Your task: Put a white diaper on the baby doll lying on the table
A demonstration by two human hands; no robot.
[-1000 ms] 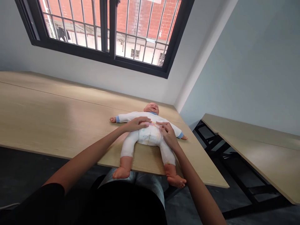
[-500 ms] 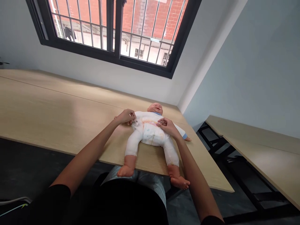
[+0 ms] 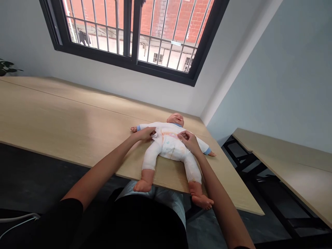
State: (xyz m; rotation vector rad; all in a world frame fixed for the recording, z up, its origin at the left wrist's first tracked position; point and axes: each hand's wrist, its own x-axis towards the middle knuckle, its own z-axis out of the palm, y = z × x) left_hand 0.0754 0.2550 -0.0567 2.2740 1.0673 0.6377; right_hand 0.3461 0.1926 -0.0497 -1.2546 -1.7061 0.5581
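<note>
A baby doll in white clothes with blue cuffs lies on its back, feet toward me and hanging over the table's front edge. Around its hips sits a white diaper with coloured marks along the waist. My left hand is closed at the diaper's left side, pinching a crumpled white tab there. On the other side of the waist, my right hand has its thumb and fingers pinched together at the diaper's edge. Fingers partly hide what each hand grips.
The doll rests on a light wooden table by the wall. A second wooden table with a dark frame stands at the right, across a gap. Plant leaves show at the far left, below a barred window.
My left hand has moved slightly inward and lower against the diaper's side, uncovering the doll's hand and cuff. The right hand stays at the waist. The whole view has shifted slightly.
</note>
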